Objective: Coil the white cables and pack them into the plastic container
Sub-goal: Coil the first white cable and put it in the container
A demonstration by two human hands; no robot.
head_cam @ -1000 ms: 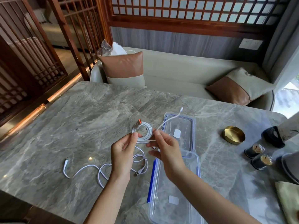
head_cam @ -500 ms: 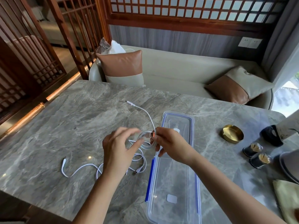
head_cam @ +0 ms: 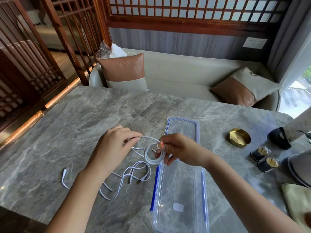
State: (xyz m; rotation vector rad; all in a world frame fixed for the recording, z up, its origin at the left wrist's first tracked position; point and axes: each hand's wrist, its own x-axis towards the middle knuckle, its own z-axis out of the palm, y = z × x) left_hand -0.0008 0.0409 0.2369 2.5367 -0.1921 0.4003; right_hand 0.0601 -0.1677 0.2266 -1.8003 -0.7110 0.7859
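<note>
The grey marble surface (head_cam: 67, 132) carries everything. On it, at about 5 o'clock from its middle, the clear plastic container (head_cam: 180, 182) with blue side clips lies open with nothing in it. Its lid (head_cam: 183, 125) lies at the container's 12 o'clock end, so packing has not begun.

The right hand (head_cam: 180, 150) pinches a small white coil (head_cam: 151, 157) by its orange-tipped plug, above the container's 11 o'clock corner. The left hand (head_cam: 114, 148), at 9 o'clock from the coil, pinches that cable's free tail, so I judge the first coil nearly wound.

At the container's 9 o'clock, loose white cables (head_cam: 127, 175) lie tangled and uncoiled, perhaps two, though the overlap makes counting unsure.

A white sticker (head_cam: 178, 207) on the container's base shows no readable writing, and no brand shows.
</note>
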